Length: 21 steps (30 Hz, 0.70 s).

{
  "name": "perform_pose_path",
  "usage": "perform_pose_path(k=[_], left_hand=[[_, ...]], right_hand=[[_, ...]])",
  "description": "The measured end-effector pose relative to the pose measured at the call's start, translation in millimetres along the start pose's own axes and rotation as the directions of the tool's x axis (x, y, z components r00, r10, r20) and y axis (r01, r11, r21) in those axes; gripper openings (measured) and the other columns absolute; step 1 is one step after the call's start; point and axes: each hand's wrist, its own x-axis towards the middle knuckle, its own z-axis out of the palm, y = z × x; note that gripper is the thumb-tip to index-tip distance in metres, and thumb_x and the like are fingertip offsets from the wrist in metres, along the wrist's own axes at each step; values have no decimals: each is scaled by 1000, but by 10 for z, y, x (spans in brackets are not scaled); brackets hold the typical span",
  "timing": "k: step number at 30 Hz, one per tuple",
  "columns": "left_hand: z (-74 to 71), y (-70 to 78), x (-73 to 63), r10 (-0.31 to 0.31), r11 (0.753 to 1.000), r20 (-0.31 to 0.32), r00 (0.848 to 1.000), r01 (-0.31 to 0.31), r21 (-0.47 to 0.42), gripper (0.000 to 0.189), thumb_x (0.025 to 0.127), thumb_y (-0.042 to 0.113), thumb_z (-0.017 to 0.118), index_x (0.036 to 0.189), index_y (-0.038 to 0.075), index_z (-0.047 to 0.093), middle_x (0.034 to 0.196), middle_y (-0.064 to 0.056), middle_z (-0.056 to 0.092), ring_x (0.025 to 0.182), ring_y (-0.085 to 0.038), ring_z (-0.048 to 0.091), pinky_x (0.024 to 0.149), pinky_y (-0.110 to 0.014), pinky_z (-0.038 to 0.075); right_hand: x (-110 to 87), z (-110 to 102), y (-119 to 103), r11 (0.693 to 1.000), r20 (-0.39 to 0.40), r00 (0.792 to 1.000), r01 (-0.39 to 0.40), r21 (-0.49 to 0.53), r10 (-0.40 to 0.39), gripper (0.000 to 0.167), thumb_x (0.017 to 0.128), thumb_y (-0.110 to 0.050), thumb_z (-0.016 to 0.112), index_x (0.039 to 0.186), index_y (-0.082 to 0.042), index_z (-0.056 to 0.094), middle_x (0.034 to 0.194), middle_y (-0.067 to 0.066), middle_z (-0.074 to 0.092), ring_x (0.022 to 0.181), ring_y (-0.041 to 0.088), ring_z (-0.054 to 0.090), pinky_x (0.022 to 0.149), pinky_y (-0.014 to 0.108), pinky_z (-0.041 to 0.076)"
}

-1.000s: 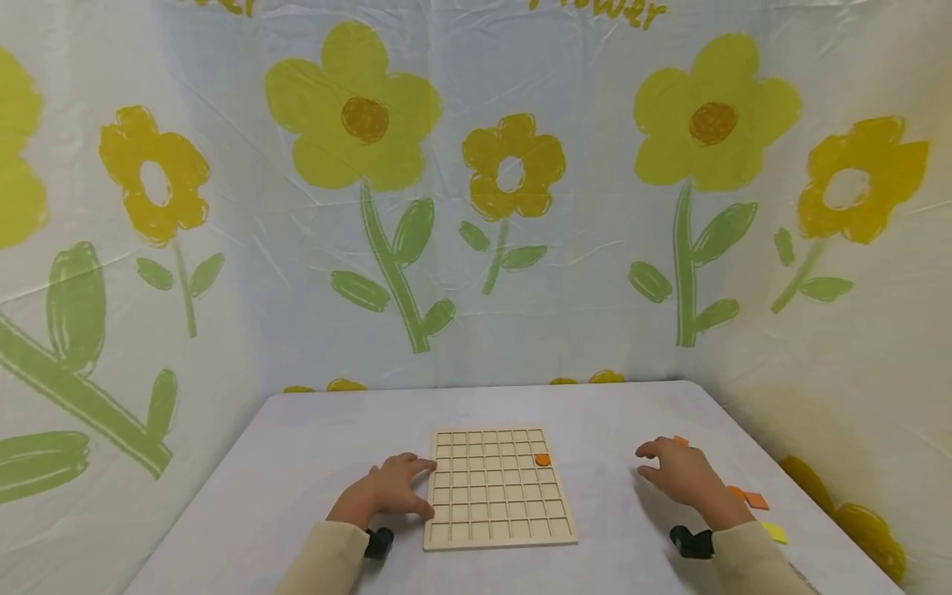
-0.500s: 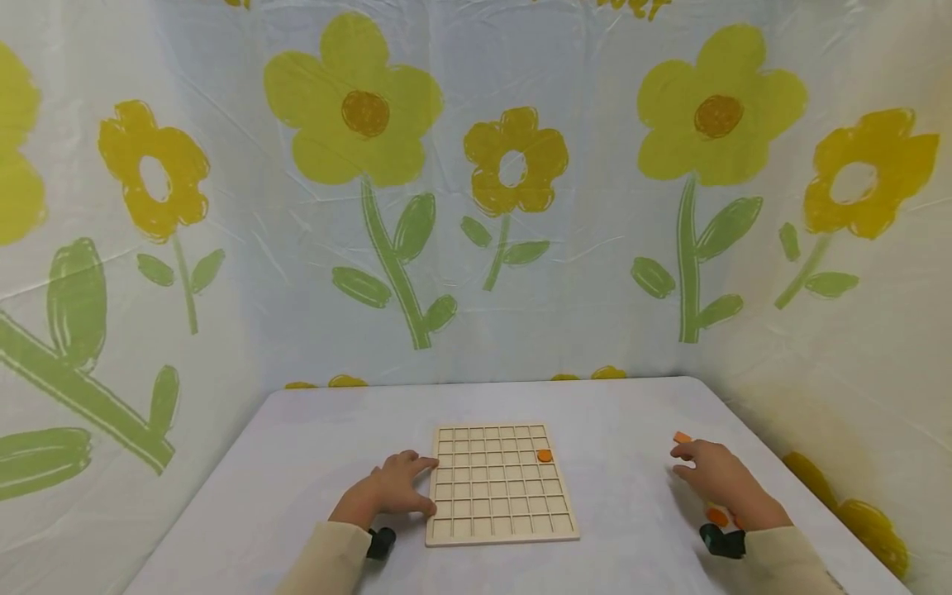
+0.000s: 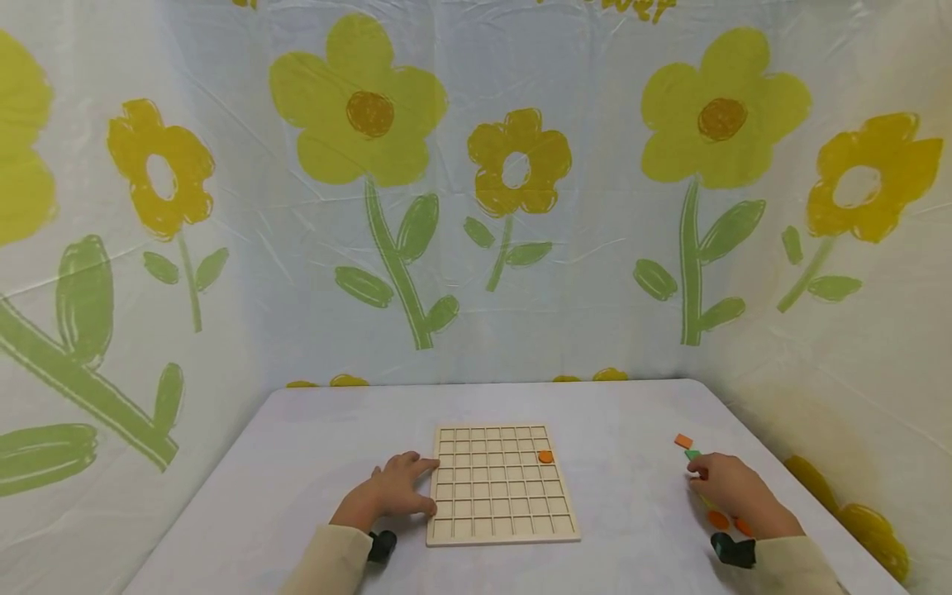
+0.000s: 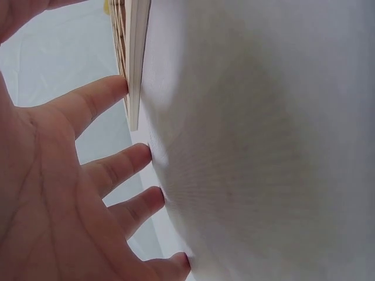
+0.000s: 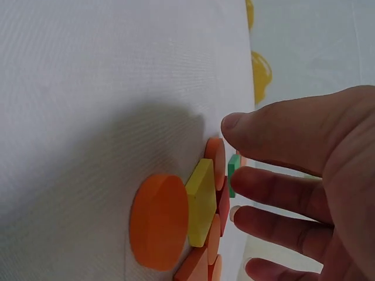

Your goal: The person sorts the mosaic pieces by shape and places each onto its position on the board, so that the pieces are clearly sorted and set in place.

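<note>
A pale wooden grid board lies flat at the middle of the table, one orange round piece near its right edge. Along the board's left side, my left hand touches the edge with thumb and index finger; its other fingertips rest on the table. My right hand hovers over a group of small pieces, thumb and fingers apart and nothing between them. Below it lie an orange disc, a yellow piece and a green piece. The hand hides some pieces in the head view.
An orange square piece lies just beyond the right hand. The white table stands against a hanging cloth printed with yellow flowers. Each wrist wears a dark camera mount, such as the right mount.
My right hand has moved right and slightly nearer, over the pieces, uncovering the orange square and part of the green piece. The left hand and the board have stayed put.
</note>
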Motion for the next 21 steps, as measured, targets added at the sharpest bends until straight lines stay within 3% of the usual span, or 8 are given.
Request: perform_pose_path(k=[6, 21], left_hand=[[14, 3, 1, -3, 1000, -4, 1000, 3, 5, 76, 69, 39, 69, 140, 20, 50, 146, -16, 41, 138, -41, 35, 105, -75, 22], [34, -14, 21, 4, 1000, -16, 1000, -4, 10, 77, 68, 39, 68, 140, 20, 50, 146, -16, 42, 137, -41, 36, 105, -75, 22]], right_hand=[[-10, 11, 5, 1000, 8, 1000, -26, -17, 26, 35, 87, -28, 69, 107, 0, 69, 96, 11, 68, 80, 22, 54, 78, 51, 51], [2, 28, 14, 998, 42, 997, -65, -11, 66, 25, 87, -26, 70, 97, -4, 69, 86, 5, 63, 72, 20, 51, 62, 35, 47]])
